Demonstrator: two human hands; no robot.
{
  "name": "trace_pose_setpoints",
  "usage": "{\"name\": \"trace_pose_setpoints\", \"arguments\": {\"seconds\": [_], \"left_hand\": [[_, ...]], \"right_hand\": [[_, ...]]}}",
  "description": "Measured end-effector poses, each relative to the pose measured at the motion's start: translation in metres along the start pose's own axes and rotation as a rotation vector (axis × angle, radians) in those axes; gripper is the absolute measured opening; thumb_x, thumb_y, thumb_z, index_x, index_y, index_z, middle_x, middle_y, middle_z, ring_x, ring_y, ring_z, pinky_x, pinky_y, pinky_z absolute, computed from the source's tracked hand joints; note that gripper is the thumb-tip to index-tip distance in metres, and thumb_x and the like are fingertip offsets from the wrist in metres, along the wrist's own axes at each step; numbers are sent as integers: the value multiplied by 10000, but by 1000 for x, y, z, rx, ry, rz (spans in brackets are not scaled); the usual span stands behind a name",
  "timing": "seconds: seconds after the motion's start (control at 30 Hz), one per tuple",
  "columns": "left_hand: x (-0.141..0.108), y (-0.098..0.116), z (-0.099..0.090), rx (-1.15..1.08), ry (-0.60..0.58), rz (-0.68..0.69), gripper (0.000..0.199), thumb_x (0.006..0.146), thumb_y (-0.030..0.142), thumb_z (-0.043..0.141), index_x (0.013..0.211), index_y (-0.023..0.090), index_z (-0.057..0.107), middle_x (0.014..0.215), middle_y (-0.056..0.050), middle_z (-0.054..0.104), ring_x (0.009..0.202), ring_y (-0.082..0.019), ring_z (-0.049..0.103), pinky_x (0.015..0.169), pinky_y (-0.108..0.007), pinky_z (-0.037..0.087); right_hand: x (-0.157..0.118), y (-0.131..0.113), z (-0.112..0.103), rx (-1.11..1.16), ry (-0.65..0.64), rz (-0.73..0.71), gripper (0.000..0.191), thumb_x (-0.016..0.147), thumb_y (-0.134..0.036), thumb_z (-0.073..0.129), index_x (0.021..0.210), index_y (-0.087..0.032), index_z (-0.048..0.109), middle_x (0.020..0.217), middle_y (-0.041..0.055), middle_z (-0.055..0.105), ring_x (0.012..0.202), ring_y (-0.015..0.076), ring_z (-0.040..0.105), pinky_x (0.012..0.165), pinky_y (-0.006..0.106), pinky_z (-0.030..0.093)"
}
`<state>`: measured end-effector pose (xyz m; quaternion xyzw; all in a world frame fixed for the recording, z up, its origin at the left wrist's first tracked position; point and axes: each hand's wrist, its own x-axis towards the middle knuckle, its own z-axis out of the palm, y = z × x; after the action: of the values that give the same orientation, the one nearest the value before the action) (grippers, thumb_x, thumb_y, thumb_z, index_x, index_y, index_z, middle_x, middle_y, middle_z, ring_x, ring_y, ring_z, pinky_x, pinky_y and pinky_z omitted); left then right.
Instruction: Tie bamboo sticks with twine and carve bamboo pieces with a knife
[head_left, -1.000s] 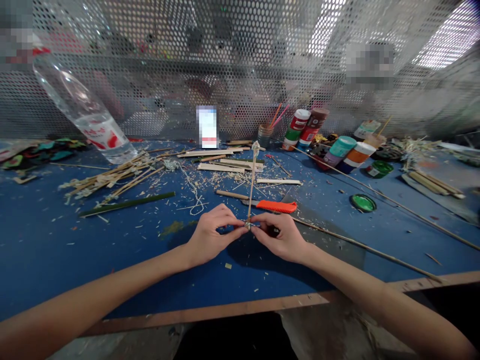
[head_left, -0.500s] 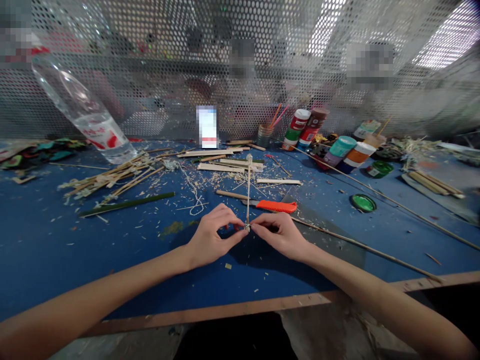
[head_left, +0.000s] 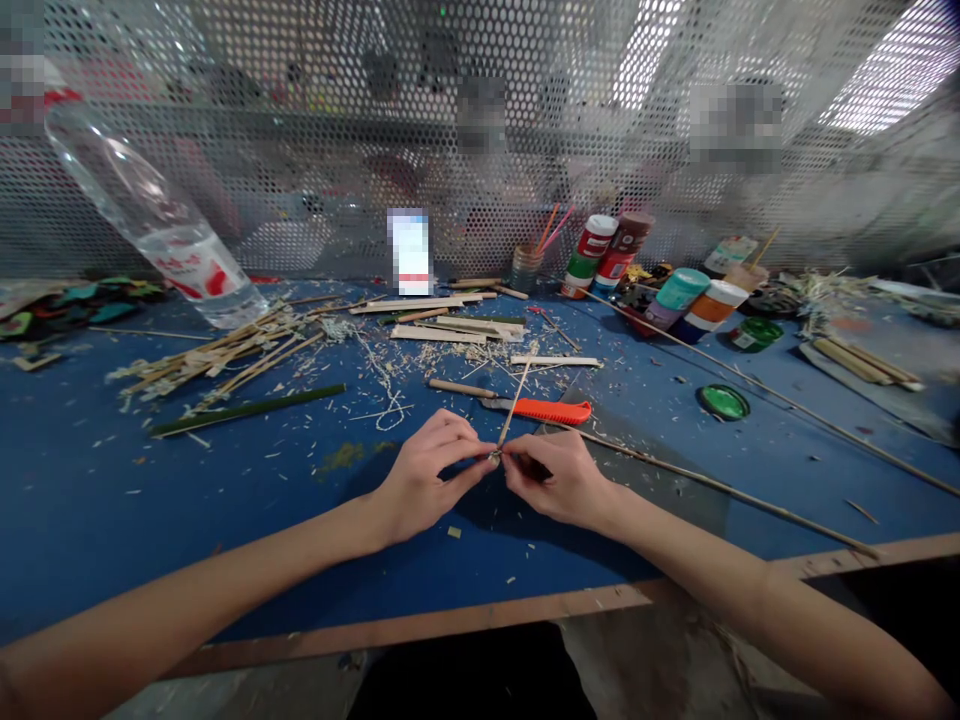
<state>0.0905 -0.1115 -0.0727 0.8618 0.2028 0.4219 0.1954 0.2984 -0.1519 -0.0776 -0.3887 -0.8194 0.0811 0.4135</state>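
Observation:
Near the front middle of the blue table, my left hand pinches the near end of a thin pale stick. My right hand is closed at the same end, its thumb and finger pressed together on the right side. Something small and pale, perhaps string, is wrapped at that end; its detail is too small to tell. The stick slants away and to the right, with a pale tuft at its far tip. It passes over an orange cutter lying just beyond my hands.
Bundled sticks and a tilted bottle stand left. Behind are wood strips and a lit phone. Paint bottles and a green lid are right. A long rod reaches the table's front edge.
The stick's far end has swung right, from nearly straight ahead to a rightward slant. Both hands remain at its near end, and my right fingers are curled a little more.

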Motion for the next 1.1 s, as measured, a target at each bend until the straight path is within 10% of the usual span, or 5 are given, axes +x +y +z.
{"name": "trace_pose_setpoints", "arguments": {"seconds": [0.63, 1.1], "left_hand": [[0, 3, -3, -142, -150, -14, 70, 918, 200, 680, 922, 193, 610, 810, -15, 645, 801, -174, 565, 727, -317, 517], [-1, 1, 0, -49, -189, -37, 123, 992, 278, 584, 939, 175, 627, 848, -44, 672, 837, -191, 569, 755, -332, 516]], "right_hand": [[3, -1, -11, -61, -91, -289, 168, 871, -55, 505, 838, -215, 546, 605, -43, 529, 505, 116, 435, 503, 267, 318], [-2, 0, -4, -4, -69, -117, 129, 868, -98, 502, 830, -210, 553, 585, -50, 520, 494, 101, 437, 499, 232, 325]]}}
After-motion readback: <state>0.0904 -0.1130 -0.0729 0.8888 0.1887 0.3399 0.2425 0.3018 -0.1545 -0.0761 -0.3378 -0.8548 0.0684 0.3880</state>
